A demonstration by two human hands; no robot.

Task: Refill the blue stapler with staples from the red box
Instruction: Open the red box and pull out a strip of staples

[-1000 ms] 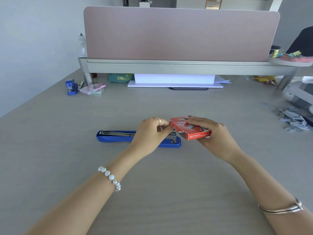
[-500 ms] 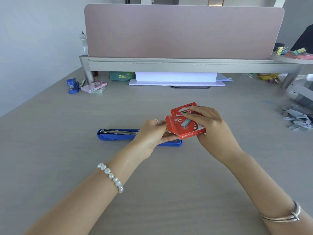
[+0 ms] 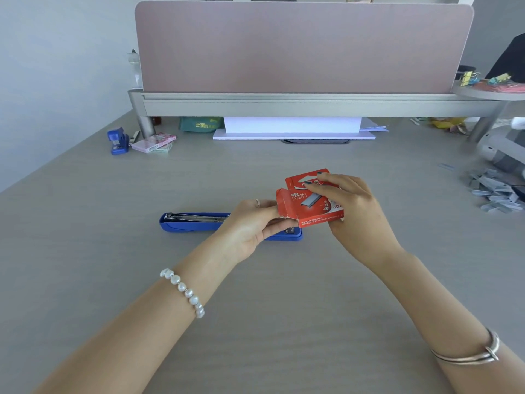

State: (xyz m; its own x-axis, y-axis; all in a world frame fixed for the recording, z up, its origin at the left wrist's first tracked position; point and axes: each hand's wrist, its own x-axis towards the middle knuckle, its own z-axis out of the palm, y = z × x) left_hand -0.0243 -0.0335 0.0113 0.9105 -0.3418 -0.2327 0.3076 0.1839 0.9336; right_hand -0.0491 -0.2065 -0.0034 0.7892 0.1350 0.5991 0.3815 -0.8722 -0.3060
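Observation:
The blue stapler (image 3: 193,224) lies flat and opened out on the desk, its metal staple channel facing up; its right half is hidden behind my left hand. My right hand (image 3: 355,214) grips the red box (image 3: 309,204) above the stapler's right end, tilted with its printed face toward me. The box's left end flap stands open. My left hand (image 3: 252,228) is at that open end, its fingertips pinched at the box's lower left corner. Whether it holds staples is hidden.
A small blue stapler (image 3: 118,141) and pink staple boxes (image 3: 153,143) sit at the far left by the divider leg. A pile of loose staple strips (image 3: 494,191) lies at the right edge. A white stack of paper (image 3: 292,129) rests under the shelf.
My right hand has lifted the red box and tipped it up so its face shows. The end flap has come open, and my left hand stayed at that end.

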